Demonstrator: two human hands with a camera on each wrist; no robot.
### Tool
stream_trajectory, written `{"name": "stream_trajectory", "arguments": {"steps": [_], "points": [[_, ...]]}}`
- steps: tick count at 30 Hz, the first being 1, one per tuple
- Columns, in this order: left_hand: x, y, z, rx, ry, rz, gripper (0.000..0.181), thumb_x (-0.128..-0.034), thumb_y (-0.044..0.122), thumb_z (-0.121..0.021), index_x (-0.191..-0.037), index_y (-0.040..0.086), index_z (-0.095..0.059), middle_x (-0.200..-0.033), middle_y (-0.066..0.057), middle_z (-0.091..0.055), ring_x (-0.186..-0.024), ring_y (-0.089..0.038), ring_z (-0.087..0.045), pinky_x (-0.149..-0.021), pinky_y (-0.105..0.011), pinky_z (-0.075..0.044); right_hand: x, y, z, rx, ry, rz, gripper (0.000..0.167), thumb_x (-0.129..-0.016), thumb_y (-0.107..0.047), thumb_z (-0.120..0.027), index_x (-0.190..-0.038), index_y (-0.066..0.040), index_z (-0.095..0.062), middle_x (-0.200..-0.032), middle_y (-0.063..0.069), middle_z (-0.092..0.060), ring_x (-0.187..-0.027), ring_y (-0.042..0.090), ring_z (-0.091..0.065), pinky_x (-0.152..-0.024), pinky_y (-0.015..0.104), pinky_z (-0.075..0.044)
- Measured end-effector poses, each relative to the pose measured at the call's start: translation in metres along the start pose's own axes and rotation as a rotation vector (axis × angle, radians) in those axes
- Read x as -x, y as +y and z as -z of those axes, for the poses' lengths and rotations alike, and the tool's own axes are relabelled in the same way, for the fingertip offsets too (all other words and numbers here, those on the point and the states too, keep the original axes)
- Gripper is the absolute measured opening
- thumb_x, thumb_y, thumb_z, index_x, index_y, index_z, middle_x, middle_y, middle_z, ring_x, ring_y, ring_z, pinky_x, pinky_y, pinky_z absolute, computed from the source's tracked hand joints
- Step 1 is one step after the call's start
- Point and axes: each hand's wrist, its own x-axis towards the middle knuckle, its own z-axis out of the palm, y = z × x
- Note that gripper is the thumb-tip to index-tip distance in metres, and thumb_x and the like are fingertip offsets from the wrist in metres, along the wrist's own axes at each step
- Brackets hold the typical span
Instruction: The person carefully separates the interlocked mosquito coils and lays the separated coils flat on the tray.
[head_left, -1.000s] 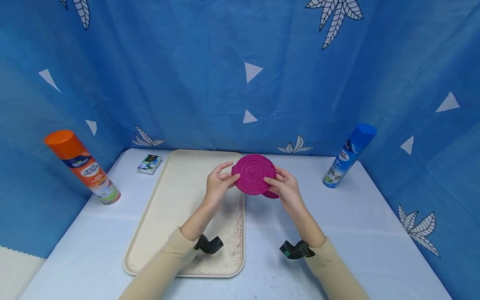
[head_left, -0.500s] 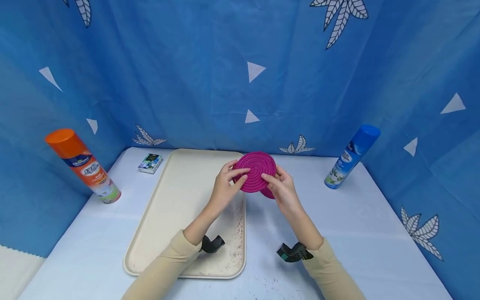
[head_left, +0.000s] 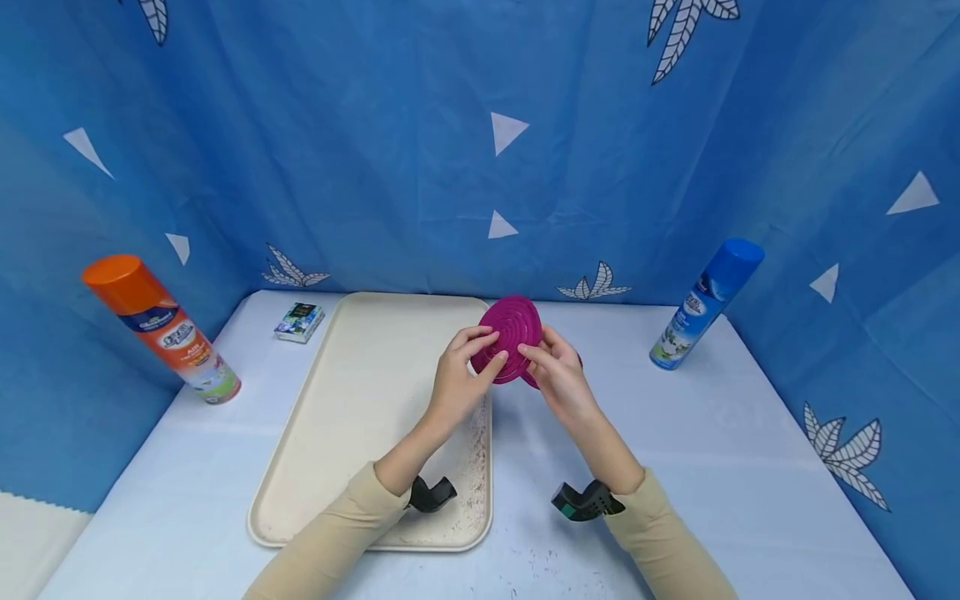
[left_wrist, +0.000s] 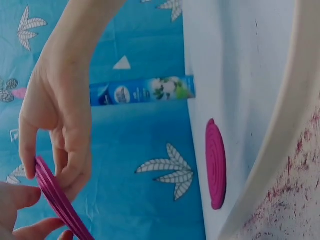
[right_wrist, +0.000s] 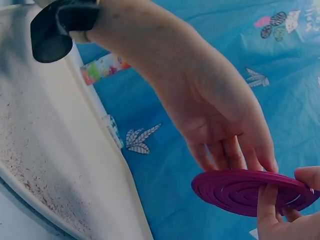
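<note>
A magenta spiral mosquito coil is held up between both hands, just right of the tray's far right corner. My right hand pinches its lower right edge, thumb on the near face and fingers behind. My left hand holds the left side, with thumb and forefinger on the near face. Seen edge-on in the left wrist view, the held coil appears layered. A second mosquito coil lies flat on the table beside the tray; in the head view the right hand and the held coil mostly cover it.
A cream tray with magenta crumbs along its right side lies under the left forearm. An orange-capped spray can and a small printed box stand left. A blue spray can stands right, before the blue curtain.
My left hand has moved right, from the coil's edge onto its face. The held coil has turned and looks narrower. My right hand keeps its pinch.
</note>
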Motion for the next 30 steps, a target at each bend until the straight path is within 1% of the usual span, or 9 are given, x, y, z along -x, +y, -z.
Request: {"name": "stream_trajectory", "arguments": {"steps": [5, 8, 10, 12, 15, 18, 21, 25, 30], "points": [[0.000, 0.001, 0.000, 0.006, 0.073, 0.000, 0.034, -0.0883, 0.018, -0.067, -0.120, 0.005, -0.066, -0.126, -0.011, -0.055, -0.124, -0.025, -0.050, -0.104, -0.041, -0.047, 0.003, -0.001, -0.003, 0.041, 0.039, 0.080, 0.042, -0.093, 0.001, -0.049, -0.135, 0.004, -0.041, -0.110, 0.000, -0.058, -0.097, 0.007, -0.059, -0.085, 0.016, -0.053], [-0.004, -0.001, 0.005, 0.026, 0.140, 0.046, 0.035, -0.0872, 0.018, -0.068, -0.121, 0.008, -0.064, -0.133, -0.012, -0.050, -0.128, -0.026, -0.046, -0.107, -0.044, -0.043, 0.004, -0.005, -0.004, 0.011, 0.048, 0.115, 0.037, -0.095, 0.002, -0.046, -0.131, 0.005, -0.043, -0.109, 0.001, -0.059, -0.096, 0.008, -0.059, -0.084, 0.017, -0.053], [-0.006, -0.002, 0.009, 0.081, 0.164, 0.085, 0.039, -0.0869, 0.017, -0.069, -0.124, 0.007, -0.061, -0.132, -0.014, -0.051, -0.123, -0.027, -0.050, -0.104, -0.042, -0.046, 0.005, -0.008, -0.003, -0.010, 0.049, 0.126, 0.035, -0.095, 0.002, -0.045, -0.130, 0.005, -0.043, -0.108, 0.001, -0.059, -0.095, 0.008, -0.060, -0.083, 0.017, -0.054], [-0.009, -0.002, 0.012, 0.143, 0.173, 0.125, 0.040, -0.0869, 0.014, -0.069, -0.125, 0.007, -0.060, -0.125, -0.015, -0.057, -0.113, -0.025, -0.057, -0.097, -0.035, -0.052, 0.006, -0.010, -0.001, 0.005, 0.062, 0.126, 0.036, -0.095, 0.002, -0.046, -0.130, 0.004, -0.043, -0.107, 0.000, -0.060, -0.095, 0.008, -0.060, -0.082, 0.017, -0.054], [-0.010, -0.002, 0.017, 0.218, 0.180, 0.140, 0.038, -0.0859, 0.008, -0.069, -0.122, 0.003, -0.060, -0.109, -0.017, -0.064, -0.089, -0.016, -0.063, -0.077, -0.019, -0.056, 0.007, -0.011, 0.002, 0.066, 0.100, 0.130, 0.037, -0.092, 0.002, -0.053, -0.128, 0.004, -0.046, -0.102, -0.002, -0.064, -0.091, 0.008, -0.063, -0.081, 0.018, -0.055], [-0.010, -0.001, 0.018, 0.215, 0.176, 0.129, 0.033, -0.0843, 0.005, -0.070, -0.117, 0.002, -0.063, -0.102, -0.017, -0.065, -0.077, -0.009, -0.061, -0.067, -0.012, -0.053, 0.007, -0.011, 0.005, 0.135, 0.137, 0.131, 0.040, -0.089, 0.003, -0.060, -0.127, 0.003, -0.049, -0.097, -0.004, -0.067, -0.088, 0.007, -0.067, -0.080, 0.020, -0.057], [-0.008, 0.000, 0.017, 0.191, 0.170, 0.114, 0.029, -0.0838, 0.006, -0.071, -0.112, 0.003, -0.066, -0.101, -0.016, -0.065, -0.074, -0.010, -0.062, -0.064, -0.013, -0.053, 0.007, -0.012, 0.005, 0.147, 0.143, 0.123, 0.042, -0.087, 0.004, -0.062, -0.126, 0.002, -0.049, -0.097, -0.005, -0.068, -0.089, 0.007, -0.069, -0.080, 0.023, -0.058], [-0.007, -0.001, 0.014, 0.131, 0.157, 0.066, 0.021, -0.0854, 0.006, -0.069, -0.107, 0.004, -0.070, -0.111, -0.014, -0.064, -0.090, -0.019, -0.064, -0.073, -0.022, -0.057, 0.009, -0.013, 0.002, 0.123, 0.087, 0.081, 0.048, -0.088, 0.003, -0.060, -0.133, 0.002, -0.045, -0.107, -0.003, -0.065, -0.095, 0.007, -0.067, -0.084, 0.022, -0.056], [-0.005, -0.001, 0.007, 0.089, 0.082, 0.022, 0.019, -0.0877, 0.001, -0.064, -0.105, 0.000, -0.072, -0.134, -0.018, -0.052, -0.122, -0.032, -0.054, -0.094, -0.042, -0.053, 0.012, -0.015, -0.001, 0.129, 0.041, 0.044, 0.054, -0.089, 0.002, -0.057, -0.140, -0.001, -0.039, -0.121, 0.003, -0.057, -0.101, 0.006, -0.063, -0.086, 0.020, -0.055]]}}
